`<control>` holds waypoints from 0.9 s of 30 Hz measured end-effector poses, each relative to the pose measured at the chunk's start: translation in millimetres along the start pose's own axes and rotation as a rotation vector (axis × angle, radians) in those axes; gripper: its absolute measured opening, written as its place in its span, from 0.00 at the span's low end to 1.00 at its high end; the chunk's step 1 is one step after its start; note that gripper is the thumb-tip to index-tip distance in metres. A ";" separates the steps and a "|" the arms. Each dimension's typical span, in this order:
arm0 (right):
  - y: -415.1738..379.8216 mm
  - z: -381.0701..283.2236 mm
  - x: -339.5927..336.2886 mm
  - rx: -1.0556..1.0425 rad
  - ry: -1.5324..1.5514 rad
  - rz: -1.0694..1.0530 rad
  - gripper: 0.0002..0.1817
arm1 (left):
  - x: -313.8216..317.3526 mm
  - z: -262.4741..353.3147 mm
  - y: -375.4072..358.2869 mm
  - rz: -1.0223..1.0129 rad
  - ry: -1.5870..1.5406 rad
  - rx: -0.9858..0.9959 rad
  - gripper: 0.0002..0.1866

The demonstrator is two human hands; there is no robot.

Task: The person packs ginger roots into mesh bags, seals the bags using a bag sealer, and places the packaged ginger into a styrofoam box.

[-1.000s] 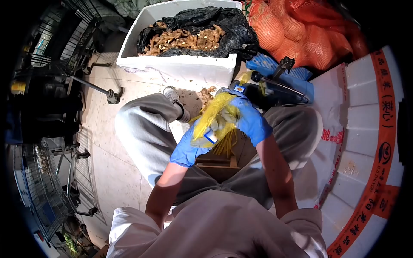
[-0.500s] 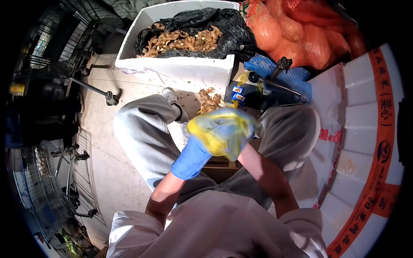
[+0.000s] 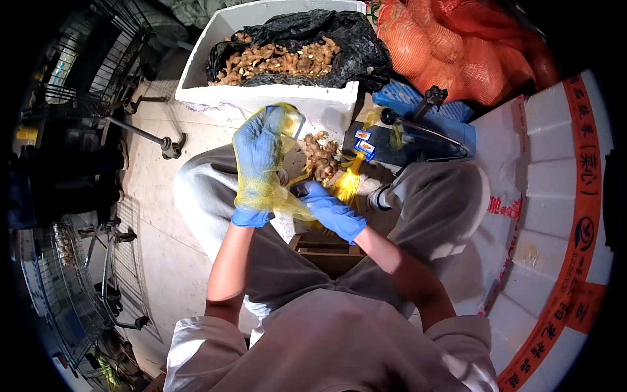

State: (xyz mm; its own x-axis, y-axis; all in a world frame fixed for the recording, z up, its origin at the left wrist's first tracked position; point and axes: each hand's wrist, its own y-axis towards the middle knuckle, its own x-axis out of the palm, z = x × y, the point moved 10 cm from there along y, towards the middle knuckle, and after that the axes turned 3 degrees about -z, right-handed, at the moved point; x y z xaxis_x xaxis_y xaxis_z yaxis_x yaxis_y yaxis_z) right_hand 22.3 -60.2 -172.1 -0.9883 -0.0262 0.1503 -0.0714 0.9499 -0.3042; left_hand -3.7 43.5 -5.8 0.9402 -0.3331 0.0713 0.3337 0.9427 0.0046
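A blue glove covers my left hand (image 3: 258, 144), which is raised inside a yellow mesh bag (image 3: 277, 199) drawn down to the wrist; its fingers are bunched near a white and orange label at the bag's end. My right hand (image 3: 330, 209), also in a blue glove, pinches the bag's loose edge between thumb and fingers. Just beyond the hands, a small pile of ginger (image 3: 321, 157) lies on the floor. Beside it is a bunch of yellow mesh bags (image 3: 349, 179) with blue and white labels (image 3: 364, 149).
A white foam box (image 3: 274, 103) holds ginger on a black plastic bag (image 3: 356, 39). Orange mesh sacks (image 3: 450, 52) stand at the back right. White foam boxes with orange tape (image 3: 575, 163) line the right side. Wire racks (image 3: 117, 261) stand left. A blue object with a metal bar (image 3: 437, 140) lies ahead.
My hands have moved apart. The left has gone up and left with the mesh bag over it, and the right has come down into view, holding the bag's edge. The yellow bunch is now uncovered.
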 end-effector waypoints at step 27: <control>188.3 158.3 -144.5 0.210 -1.050 0.145 0.23 | -76.4 -84.1 49.1 -0.041 -0.237 -0.317 0.16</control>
State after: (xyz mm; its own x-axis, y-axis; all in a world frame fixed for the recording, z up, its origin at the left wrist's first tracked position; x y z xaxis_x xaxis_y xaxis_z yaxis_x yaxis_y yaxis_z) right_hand 130.3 73.2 -399.9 -0.6034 -0.2670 -0.7514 0.1322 0.8957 -0.4244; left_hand -53.4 113.5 -94.9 0.8960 -0.3219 0.3058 0.4103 0.8636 -0.2930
